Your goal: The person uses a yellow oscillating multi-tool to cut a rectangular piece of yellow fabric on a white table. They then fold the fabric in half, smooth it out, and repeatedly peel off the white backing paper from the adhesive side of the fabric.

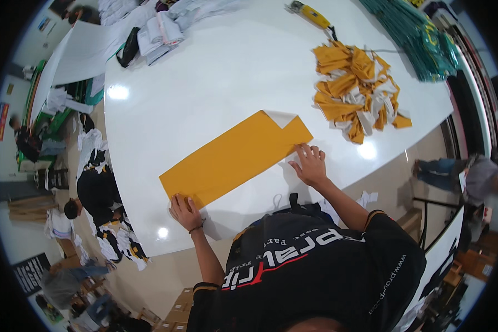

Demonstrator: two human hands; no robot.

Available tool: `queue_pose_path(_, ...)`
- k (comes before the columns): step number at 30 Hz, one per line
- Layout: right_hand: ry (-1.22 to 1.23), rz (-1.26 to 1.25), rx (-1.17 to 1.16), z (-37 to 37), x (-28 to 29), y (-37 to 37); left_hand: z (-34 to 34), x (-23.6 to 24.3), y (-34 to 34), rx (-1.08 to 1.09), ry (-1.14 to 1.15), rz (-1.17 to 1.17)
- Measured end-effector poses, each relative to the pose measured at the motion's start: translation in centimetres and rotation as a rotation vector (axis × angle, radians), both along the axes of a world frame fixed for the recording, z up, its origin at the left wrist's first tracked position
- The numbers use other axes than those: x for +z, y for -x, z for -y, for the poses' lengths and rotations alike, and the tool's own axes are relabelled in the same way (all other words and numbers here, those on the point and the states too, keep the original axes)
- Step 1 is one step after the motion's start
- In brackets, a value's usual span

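A long mustard-yellow cloth piece point(232, 160) lies flat and slanted on the white table point(216, 77). Its far right corner is folded or turned, so a pale underside shows there. My left hand point(184, 212) rests on the near left corner of the cloth, fingers laid over its edge. At the right end, my right hand point(310, 164) touches the near edge with its fingertips, the thumb held apart from the fingers. Neither hand visibly lifts the cloth. A dark band circles my left wrist.
Yellow and white fabric scraps point(359, 88) are heaped at the right. Beyond them lies a yellow corded power tool point(312, 15), beside green bagged goods point(420, 44). White folded cloth point(159, 36) sits at the far left. Several people are around the table.
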State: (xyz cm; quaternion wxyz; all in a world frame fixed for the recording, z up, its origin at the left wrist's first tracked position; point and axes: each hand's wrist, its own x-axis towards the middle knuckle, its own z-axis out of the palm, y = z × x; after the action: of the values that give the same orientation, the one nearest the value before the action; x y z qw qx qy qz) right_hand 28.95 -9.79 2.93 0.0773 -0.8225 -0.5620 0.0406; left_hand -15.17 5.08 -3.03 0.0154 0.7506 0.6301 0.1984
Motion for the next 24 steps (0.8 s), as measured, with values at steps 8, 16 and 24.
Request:
queue_pose_path(8,-0.254,-0.211,0.133,0.6,-1.4,-1.6,-1.6,-0.3,-0.1,-0.091,0.162,-0.132)
queue_pose_path(16,-0.161,-0.014,-0.040,-6.2,-1.7,-6.8,-4.5,0.3,1.2,-0.075,0.280,-0.216)
queue_pose_path(24,-0.199,0.033,0.034,-4.7,-3.8,-4.6,-5.5,0.8,-1.8,-0.070,0.345,-0.238)
